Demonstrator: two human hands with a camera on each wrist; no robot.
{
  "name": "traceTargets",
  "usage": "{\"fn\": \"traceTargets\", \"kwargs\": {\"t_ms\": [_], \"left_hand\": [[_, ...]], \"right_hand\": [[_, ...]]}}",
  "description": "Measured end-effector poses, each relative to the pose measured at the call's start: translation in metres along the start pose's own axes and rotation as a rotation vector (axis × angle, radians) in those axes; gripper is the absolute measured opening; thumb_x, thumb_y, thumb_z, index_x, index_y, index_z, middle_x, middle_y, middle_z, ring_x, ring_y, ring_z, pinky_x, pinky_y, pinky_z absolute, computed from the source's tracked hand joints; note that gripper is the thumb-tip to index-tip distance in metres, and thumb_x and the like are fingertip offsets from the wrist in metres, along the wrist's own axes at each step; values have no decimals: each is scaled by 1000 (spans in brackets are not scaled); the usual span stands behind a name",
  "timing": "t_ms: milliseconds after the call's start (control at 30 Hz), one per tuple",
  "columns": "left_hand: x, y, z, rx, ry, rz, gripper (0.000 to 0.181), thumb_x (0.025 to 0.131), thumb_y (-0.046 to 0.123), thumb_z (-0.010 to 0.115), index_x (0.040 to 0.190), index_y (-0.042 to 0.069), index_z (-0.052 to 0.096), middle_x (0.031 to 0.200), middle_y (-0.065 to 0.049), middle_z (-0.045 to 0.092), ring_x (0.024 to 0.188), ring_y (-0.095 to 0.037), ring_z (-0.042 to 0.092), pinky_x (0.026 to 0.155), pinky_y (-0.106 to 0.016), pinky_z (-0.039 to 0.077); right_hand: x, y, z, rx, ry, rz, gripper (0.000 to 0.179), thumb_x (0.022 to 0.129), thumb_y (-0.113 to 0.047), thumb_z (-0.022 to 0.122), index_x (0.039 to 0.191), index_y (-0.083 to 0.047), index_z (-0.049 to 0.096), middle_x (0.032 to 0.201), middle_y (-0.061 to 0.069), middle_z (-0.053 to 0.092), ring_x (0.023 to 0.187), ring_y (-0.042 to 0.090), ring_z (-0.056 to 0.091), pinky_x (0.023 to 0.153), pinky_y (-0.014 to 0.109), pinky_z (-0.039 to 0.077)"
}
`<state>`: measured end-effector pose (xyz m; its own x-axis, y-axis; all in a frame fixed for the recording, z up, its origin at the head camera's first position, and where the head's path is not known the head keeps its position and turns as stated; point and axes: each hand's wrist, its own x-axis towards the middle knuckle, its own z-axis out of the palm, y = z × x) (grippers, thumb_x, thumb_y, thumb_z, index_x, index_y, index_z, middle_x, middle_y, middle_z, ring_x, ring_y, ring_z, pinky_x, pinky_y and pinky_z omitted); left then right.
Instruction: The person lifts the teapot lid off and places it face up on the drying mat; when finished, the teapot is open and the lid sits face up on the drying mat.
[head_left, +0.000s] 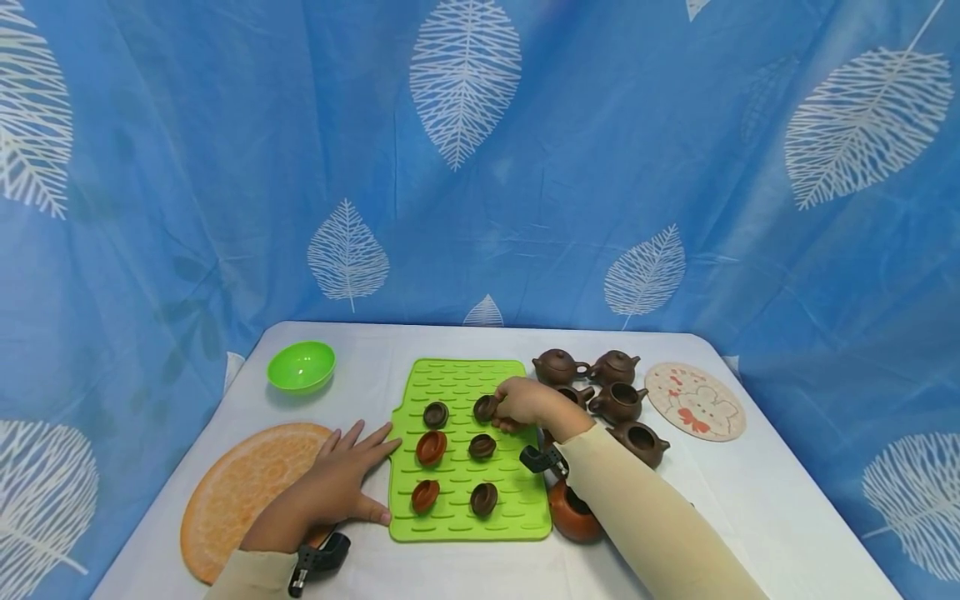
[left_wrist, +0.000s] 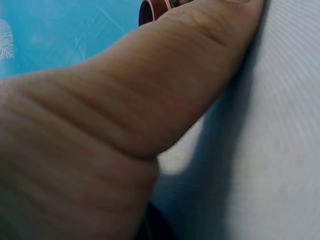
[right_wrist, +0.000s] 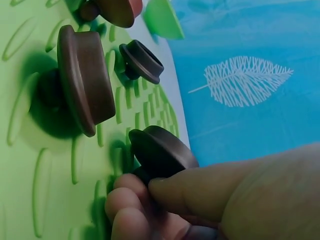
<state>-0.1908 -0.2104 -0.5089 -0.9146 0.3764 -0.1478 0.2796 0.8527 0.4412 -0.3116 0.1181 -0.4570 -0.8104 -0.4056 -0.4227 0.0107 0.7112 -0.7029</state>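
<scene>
My right hand (head_left: pixel 528 402) pinches a dark brown teapot lid (right_wrist: pixel 162 152) by its knob, thumb against fingertips, low over the far right part of the green mat (head_left: pixel 465 368). The lid is upside down and tilted. Around it on the mat lie more upturned lids: a dark one (head_left: pixel 436 415), two reddish ones (head_left: pixel 431 447), and two dark ones (head_left: pixel 482 447) nearer the front. With fingers spread, my left hand (head_left: pixel 337 479) rests at the mat's left edge, its thumb at the near left corner. In the left wrist view the thumb fills most of the picture.
Right of the mat stand several dark teapots (head_left: pixel 618 403) and a reddish pot (head_left: pixel 573 512), partly behind my right forearm. Beyond them lies a round rabbit mat (head_left: pixel 697 402). An orange round placemat (head_left: pixel 225 492) is under my left wrist; a green bowl (head_left: pixel 302 367) stands far left.
</scene>
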Motion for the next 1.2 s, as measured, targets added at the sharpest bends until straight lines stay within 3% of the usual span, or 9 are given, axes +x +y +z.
{"fn": "traceTargets", "kwargs": {"t_ms": [233, 400, 533, 633, 700, 767, 833, 933, 1200], "left_hand": [[1, 0, 1, 12, 3, -4, 126, 53, 79, 83, 161, 25, 45, 174, -3, 26, 161, -48, 8, 124, -71, -2], [0, 0, 2, 3, 1, -1, 126, 53, 78, 84, 161, 24, 45, 174, -3, 26, 161, -48, 7, 124, -71, -2], [0, 1, 1, 3, -2, -11, 125, 54, 77, 85, 161, 25, 45, 174, -2, 26, 161, -47, 7, 125, -70, -2], [0, 1, 1, 2, -1, -8, 125, 54, 77, 85, 161, 25, 45, 174, -2, 26, 161, -47, 7, 124, -70, -2], [0, 1, 1, -1, -1, -6, 125, 54, 77, 84, 161, 25, 45, 174, -2, 26, 161, -47, 7, 124, -70, -2], [0, 0, 1, -3, 1, 0, 125, 54, 77, 84, 161, 25, 45, 174, -3, 26, 161, -48, 7, 124, -71, -2], [0, -1, 2, 1, 1, -2, 125, 53, 78, 83, 161, 25, 45, 174, -3, 26, 161, -48, 7, 124, -71, -2], [0, -2, 2, 6, 2, -5, 126, 53, 78, 83, 161, 26, 45, 174, -2, 27, 161, -48, 8, 124, -70, -2], [0, -1, 2, 1, 1, -4, 126, 53, 78, 83, 161, 25, 45, 174, -3, 27, 161, -47, 7, 124, -70, -2]], "right_hand": [[-1, 3, 0, -40, 34, -6, 21, 108, -5, 50, 110, -4, 71, 90, 11, 72, 71, 18, 64, 63, 30, 51], [-4, 5, -6, -106, 47, -40, 27, 106, -9, 53, 89, -9, 72, 77, 4, 67, 63, 16, 56, 61, 31, 46], [-9, 4, -13, -128, 61, -78, 38, 107, -15, 53, 70, -10, 59, 64, 1, 51, 55, 16, 37, 57, 32, 36], [-14, 1, -20, -71, 101, -67, 29, 107, -17, 56, 81, -9, 64, 74, 2, 56, 59, 17, 46, 60, 35, 43], [-17, 1, -26, -4, 138, -62, 19, 107, -17, 57, 100, -4, 69, 88, 8, 64, 69, 22, 58, 66, 40, 50], [-18, 1, -33, 62, 190, -67, 24, 106, -18, 59, 122, -2, 68, 106, 15, 68, 86, 30, 68, 76, 47, 57], [-17, 4, -40, 106, 245, -86, 33, 106, -20, 58, 131, 1, 64, 113, 21, 68, 96, 37, 68, 83, 52, 58], [-14, 10, -52, 140, 353, -107, 34, 106, -23, 58, 133, -2, 63, 116, 21, 68, 104, 41, 67, 89, 54, 58], [-7, 39, -81, 88, 617, -57, 34, 105, -28, 59, 132, -9, 61, 122, 16, 65, 103, 32, 64, 82, 44, 54]]}}
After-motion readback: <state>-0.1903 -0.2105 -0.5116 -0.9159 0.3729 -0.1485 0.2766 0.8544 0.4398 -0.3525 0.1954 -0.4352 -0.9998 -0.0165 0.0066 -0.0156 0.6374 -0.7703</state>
